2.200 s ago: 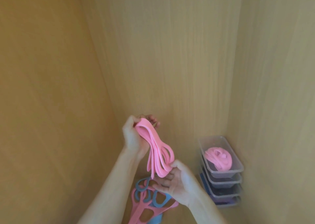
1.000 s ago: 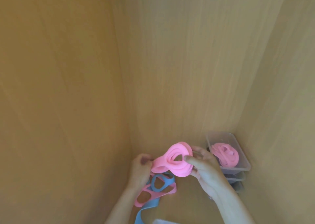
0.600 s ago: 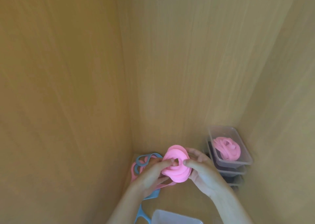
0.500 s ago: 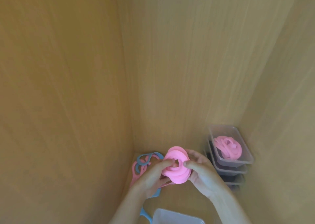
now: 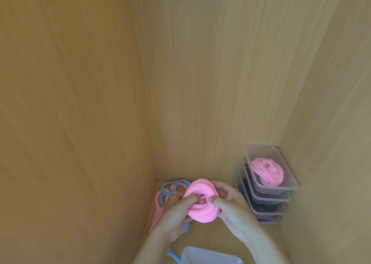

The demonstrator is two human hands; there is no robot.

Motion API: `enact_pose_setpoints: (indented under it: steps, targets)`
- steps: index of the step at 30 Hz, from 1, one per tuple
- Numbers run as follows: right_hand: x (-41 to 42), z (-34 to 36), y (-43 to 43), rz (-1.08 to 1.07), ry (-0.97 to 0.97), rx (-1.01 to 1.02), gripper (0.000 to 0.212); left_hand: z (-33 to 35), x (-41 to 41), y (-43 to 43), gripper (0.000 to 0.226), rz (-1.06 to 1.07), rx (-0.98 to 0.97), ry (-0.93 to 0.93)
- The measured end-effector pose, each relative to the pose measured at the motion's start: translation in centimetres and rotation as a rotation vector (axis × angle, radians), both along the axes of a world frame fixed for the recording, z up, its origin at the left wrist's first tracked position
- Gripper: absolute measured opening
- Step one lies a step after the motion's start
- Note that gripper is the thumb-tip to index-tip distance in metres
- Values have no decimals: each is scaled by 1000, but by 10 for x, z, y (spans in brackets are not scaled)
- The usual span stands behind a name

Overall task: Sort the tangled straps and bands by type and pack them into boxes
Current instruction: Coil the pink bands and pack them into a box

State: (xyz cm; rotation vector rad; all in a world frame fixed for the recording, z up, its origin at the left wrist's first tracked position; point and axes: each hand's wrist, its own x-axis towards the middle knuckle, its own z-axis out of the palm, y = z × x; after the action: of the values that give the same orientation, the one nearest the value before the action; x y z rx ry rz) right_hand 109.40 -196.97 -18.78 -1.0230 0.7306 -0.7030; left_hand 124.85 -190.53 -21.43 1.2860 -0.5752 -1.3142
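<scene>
Both hands are clamping one coiled pink band [image 5: 200, 210] between them, low in the middle of the view. The left hand [image 5: 175, 213] is curling round the coil's left side with its thumb pressing on the top near the centre hole. The right hand [image 5: 233, 209] is gripping the right side, its thumb lying across the rim and its fingers wrapping behind. The hands are sitting close together, nearly touching over the hole, and are holding the band just above the wooden floor [image 5: 210, 231].

Wooden panels [image 5: 200, 73] are rising on three sides and filling most of the view. In the right-hand corner a stack of clear boxes [image 5: 267, 205] is standing against the panels; the lower ones are holding dark contents that cannot be made out. The top box [image 5: 261, 149] is sitting open, and a second pink coil [image 5: 267, 173] is lying inside it. Another clear box [image 5: 210, 256] is showing at the bottom edge, just below the wrists, partly cut off. Loose pink and blue bands [image 5: 165, 190] are lying tangled on the floor behind the left hand, against the left panel. A blue strap end [image 5: 172, 253] is poking out beside the near box.
</scene>
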Motion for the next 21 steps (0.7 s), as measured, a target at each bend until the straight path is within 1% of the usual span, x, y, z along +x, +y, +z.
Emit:
enact_pose_setpoints:
  steps: [4, 7, 10, 13, 14, 16, 18, 21]
  targets:
    - [8, 3, 6, -85, 101, -173, 51, 7, -5, 1, 34, 100, 7, -68]
    - [20, 6, 11, -201, 198, -271, 54, 14, -9, 1, 24, 198, 9, -97]
    - [25, 6, 17, -276, 357, -404, 57, 21, -12, 3, 28, 257, 7, -108]
    - [24, 4, 24, -292, 488, -578, 60, 25, -15, 5, 21, 301, 12, -124]
    - [23, 4, 24, -290, 505, -626, 63, 26, -15, 5, 19, 300, 9, -125]
    - [23, 3, 26, -280, 533, -702, 64, 30, -15, 5, 24, 291, -6, -138]
    - [23, 4, 27, -281, 569, -771, 62, 33, -14, 4, 29, 291, -39, -156]
    - [20, 6, 26, -298, 582, -824, 58, 33, -10, 5, 27, 291, -70, -150]
